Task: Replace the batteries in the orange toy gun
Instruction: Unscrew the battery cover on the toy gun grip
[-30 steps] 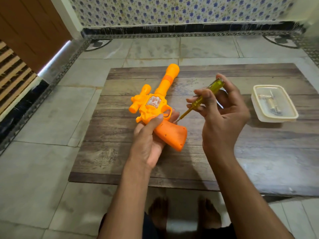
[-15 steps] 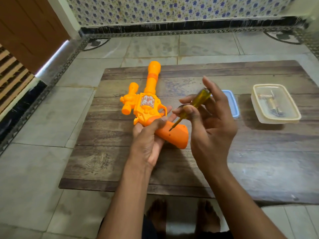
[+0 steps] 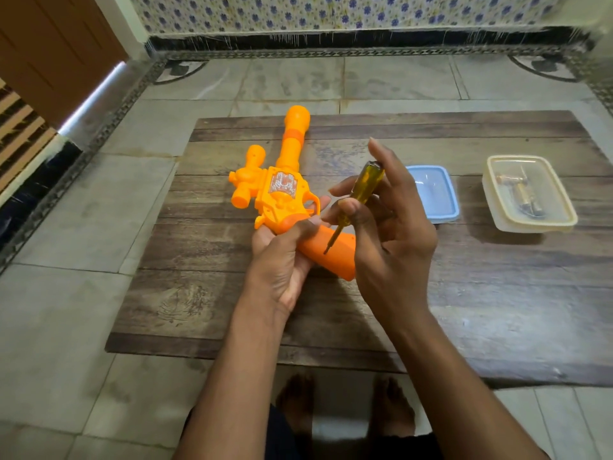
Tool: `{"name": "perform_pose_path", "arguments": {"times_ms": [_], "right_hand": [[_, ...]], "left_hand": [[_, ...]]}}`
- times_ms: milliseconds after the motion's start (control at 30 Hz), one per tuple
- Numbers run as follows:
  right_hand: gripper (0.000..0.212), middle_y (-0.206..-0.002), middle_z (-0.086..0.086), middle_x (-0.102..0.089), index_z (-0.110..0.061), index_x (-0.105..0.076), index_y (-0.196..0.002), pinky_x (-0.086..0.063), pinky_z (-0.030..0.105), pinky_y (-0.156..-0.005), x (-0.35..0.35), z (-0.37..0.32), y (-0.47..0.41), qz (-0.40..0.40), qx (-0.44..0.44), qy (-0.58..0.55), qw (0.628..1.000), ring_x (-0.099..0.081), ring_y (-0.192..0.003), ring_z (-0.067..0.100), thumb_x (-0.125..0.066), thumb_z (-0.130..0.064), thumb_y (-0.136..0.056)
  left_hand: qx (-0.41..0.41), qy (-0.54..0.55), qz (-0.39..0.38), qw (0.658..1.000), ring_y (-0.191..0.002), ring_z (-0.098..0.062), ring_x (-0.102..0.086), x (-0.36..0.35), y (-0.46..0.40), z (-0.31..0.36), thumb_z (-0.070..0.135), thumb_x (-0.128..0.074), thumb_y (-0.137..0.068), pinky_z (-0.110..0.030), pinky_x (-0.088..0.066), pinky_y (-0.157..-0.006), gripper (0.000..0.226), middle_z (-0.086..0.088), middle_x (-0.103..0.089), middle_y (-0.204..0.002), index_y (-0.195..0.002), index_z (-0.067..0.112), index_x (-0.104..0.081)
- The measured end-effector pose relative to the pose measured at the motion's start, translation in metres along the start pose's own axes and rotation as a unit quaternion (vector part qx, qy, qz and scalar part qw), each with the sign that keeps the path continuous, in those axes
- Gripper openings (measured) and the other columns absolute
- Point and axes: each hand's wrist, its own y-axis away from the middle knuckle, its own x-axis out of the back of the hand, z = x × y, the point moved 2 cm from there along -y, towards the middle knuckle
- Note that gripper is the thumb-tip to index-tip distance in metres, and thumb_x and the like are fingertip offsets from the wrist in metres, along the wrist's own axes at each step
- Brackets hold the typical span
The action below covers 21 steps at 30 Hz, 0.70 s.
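Above the table [image 3: 464, 310], the left hand [image 3: 282, 260] grips the toy gun [image 3: 282, 190] — barrel pointing away — right hand [image 3: 394, 240] pinching a screwdriver [image 3: 358, 194].

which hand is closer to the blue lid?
Right. The right hand, pinching the screwdriver, sits just left of the blue lid. The left hand grips the toy gun farther left.

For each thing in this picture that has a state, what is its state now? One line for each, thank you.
orange toy gun: held above the table, grip still closed
left hand: grips the gun
right hand: pinches the screwdriver
screwdriver: tilted, tip on the gun's grip
clear container: open, small parts inside
blue lid: off, lying on the wooden table
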Motion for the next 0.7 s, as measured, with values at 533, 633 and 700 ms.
{"name": "perform_pose_path", "arguments": {"times_ms": [533, 633, 700], "right_hand": [[0.041, -0.109, 0.003, -0.065, -0.011, -0.062, -0.126, -0.060, 0.046, -0.075, -0.002, -0.004, -0.002, -0.074, 0.057, 0.017, 0.995, -0.070, -0.086, 0.029, -0.079, -0.001, -0.090], [0.037, -0.091, 0.011, -0.062, -0.009, -0.066, -0.124, -0.058, 0.044, -0.067, 0.002, 0.000, -0.002, -0.029, 0.051, 0.057, 0.997, -0.066, -0.074, 0.029, -0.080, -0.005, -0.090], [0.033, -0.088, 0.015, -0.061, -0.007, -0.066, -0.123, -0.059, 0.047, -0.066, 0.000, 0.001, -0.002, -0.032, 0.042, 0.039, 0.998, -0.067, -0.073, 0.035, -0.077, -0.010, -0.092]], "left_hand": [[-0.030, 0.001, -0.040, 0.999, -0.095, -0.024, -0.076, 0.011, -0.002, 0.006, -0.011, -0.059, -0.082, -0.037, -0.062, -0.077, 0.051, -0.012, -0.078, -0.101, -0.132, -0.002, -0.053], [-0.021, -0.022, -0.011, 0.999, -0.094, -0.022, -0.076, 0.013, -0.005, 0.002, -0.017, -0.055, -0.089, -0.040, -0.063, -0.084, 0.057, -0.010, -0.079, -0.097, -0.144, -0.007, -0.045], [-0.022, -0.028, 0.000, 0.999, -0.092, -0.023, -0.076, 0.015, -0.008, 0.002, -0.020, -0.052, -0.089, -0.045, -0.060, -0.089, 0.056, -0.010, -0.078, -0.096, -0.143, -0.007, -0.046]]}}
